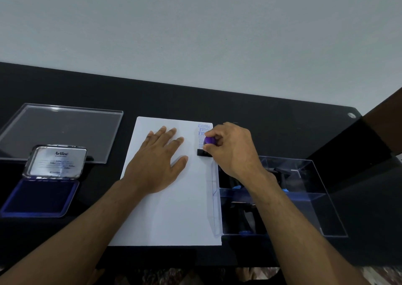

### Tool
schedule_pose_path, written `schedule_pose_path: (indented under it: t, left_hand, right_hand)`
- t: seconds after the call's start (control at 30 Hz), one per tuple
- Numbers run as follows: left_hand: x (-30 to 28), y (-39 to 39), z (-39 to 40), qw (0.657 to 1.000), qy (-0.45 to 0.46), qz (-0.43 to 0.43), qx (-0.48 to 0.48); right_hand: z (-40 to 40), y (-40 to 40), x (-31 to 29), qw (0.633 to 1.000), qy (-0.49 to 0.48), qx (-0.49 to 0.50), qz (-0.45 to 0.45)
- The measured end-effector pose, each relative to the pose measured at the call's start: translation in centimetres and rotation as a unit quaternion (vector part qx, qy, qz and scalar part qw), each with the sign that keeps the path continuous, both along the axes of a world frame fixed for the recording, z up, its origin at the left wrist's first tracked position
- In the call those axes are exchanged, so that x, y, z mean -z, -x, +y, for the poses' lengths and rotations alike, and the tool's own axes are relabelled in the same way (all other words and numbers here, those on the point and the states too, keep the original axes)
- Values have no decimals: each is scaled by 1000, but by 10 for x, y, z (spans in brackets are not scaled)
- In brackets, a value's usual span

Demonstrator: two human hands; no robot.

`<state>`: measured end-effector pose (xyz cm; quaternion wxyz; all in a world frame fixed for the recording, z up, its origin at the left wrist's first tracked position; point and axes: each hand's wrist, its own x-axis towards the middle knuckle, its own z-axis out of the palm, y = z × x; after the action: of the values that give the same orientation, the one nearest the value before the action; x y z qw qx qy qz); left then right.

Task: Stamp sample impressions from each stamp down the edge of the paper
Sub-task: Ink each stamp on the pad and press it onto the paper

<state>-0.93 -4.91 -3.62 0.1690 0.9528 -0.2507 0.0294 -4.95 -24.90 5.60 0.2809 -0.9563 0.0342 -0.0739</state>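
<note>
The stamp (206, 148), with its purple knob and black base, is pressed on the paper (169, 197) at the right margin, and it is clenched from above and from the right by the right hand (230, 152), whose fingers are curled round the knob. The grip of the left hand (158, 160) is released: it is laid flat, fingers spread, on the middle of the sheet, just to the left of the stamp and apart from it.

The black base is set with its long axis across the sheet, and the blue impressions (204, 132) are seen in a column just beyond it, toward the far edge. The bare margin therefore lies on the near side of the stamp, running toward the person along the right edge of the paper. It is judged that the next impression will be placed by a lift and a short shift toward the body, with the base kept square to the edge.

The ink pad (39, 197) is open on the tabletop (272, 121) well to the left, beyond the left hand, while the clear box (315, 197) holding further stamps is just beside the right forearm, so the right hand is the nearer for a change of stamp
</note>
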Motion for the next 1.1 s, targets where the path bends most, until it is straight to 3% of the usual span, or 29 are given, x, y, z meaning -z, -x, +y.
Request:
schedule_pose_path:
  t: [0.17,0.3,1.1]
  left_hand:
    - [1,1,0,1000,4,-7,3]
    - [2,0,0,1000,1,-6,1]
    - [-1,1,0,1000,2,-4,1]
  right_hand:
    - [-20,4,-2,964,-201,149,-89]
    - [-25,5,0,935,-273,209,-90]
    - [-22,7,7,921,-304,218,-107]
